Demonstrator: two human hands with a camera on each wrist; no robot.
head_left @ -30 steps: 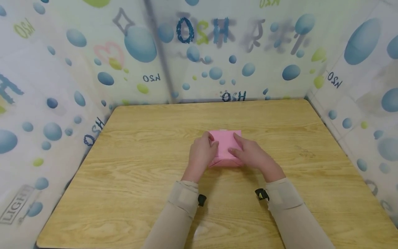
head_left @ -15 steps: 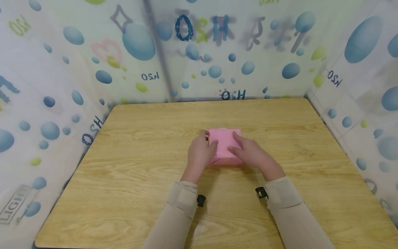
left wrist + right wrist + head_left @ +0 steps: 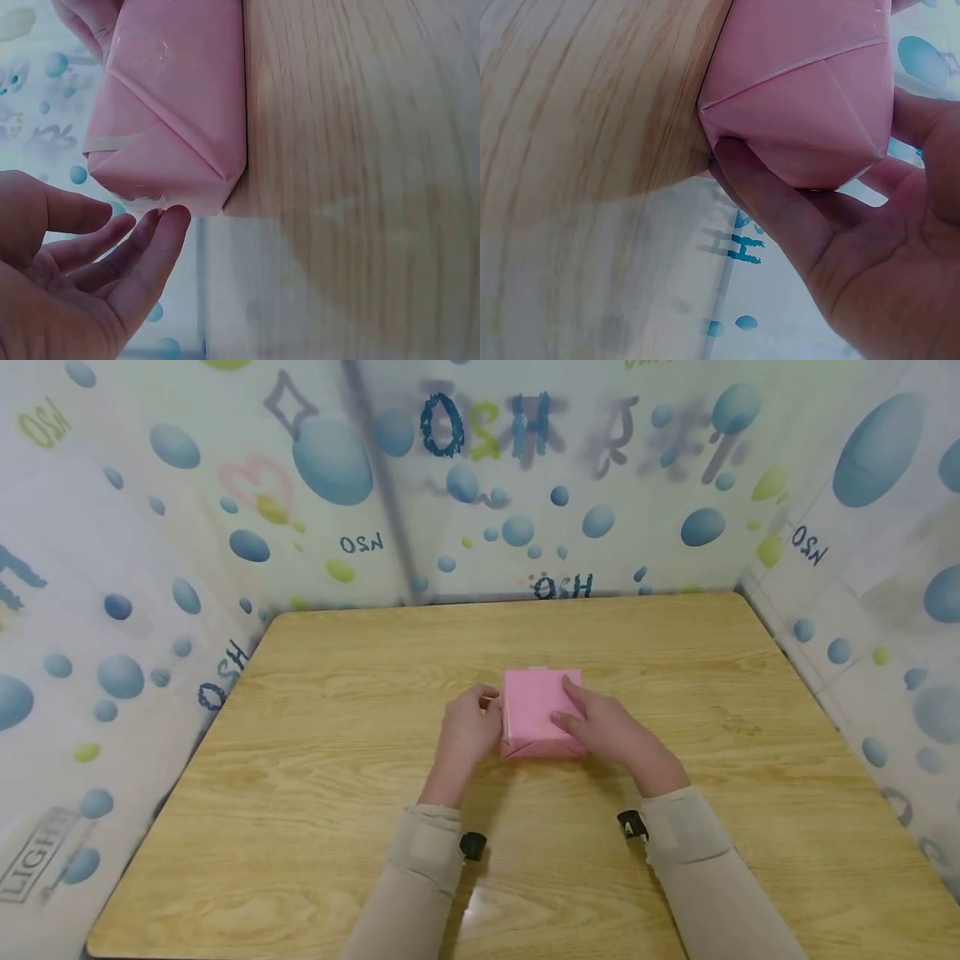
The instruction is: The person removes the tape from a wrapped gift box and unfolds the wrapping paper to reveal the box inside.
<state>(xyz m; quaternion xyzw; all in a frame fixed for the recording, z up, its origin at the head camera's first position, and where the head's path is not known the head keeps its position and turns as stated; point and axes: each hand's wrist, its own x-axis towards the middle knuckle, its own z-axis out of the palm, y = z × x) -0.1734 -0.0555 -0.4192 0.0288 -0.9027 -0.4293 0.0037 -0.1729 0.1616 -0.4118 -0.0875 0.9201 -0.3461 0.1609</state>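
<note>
A box wrapped in pink paper sits on the wooden table, its folded flaps visible on the near side. My right hand holds its right end, with thumb and a finger on the top. In the right wrist view other fingers of that hand lie along the end face. At the left end is my left hand, loosely bent with the thumb apart from the fingers. The left wrist view has one fingertip right at the box's edge; whether it touches cannot be told. Shiny tape shows on that end.
The wooden table has rounded corners and stands against walls printed with blue and green bubbles. Dark wrist straps with small black mounts sit at both beige sleeves.
My left hand has let go of the box's left end and moved left and slightly down, uncovering that side. My right hand keeps its hold, and the box stays in place.
</note>
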